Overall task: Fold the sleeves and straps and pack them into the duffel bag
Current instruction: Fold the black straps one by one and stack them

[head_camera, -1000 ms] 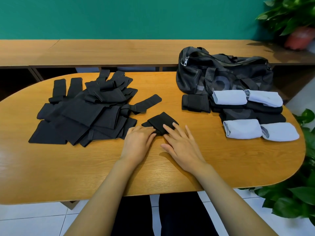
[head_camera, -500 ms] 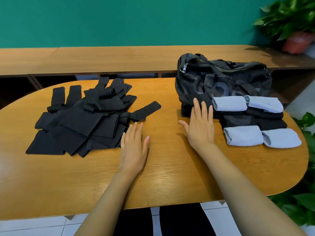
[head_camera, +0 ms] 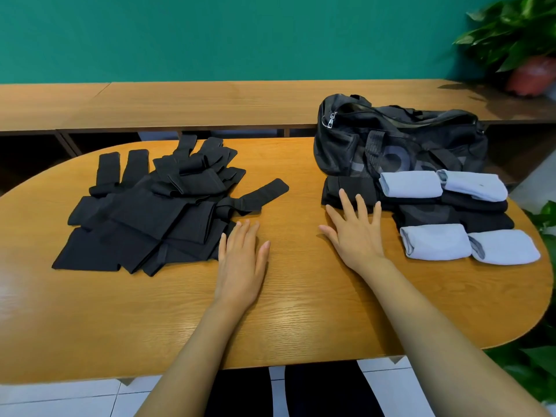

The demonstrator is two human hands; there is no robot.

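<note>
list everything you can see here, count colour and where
table: one, brown, under everything
loose sleeves and straps: one pile, black, table's left
duffel bag: one, black, table's far right
folded pale pieces: four, light blue, before bag
folded black pieces: count unclear, black, among pale ones
counter: one, brown, behind table
potted plant: one, green, counter's right end
leafy plant: one, green, right of table
left hand: open, flat on table beside pile
right hand: open, touching folded black pieces
</note>
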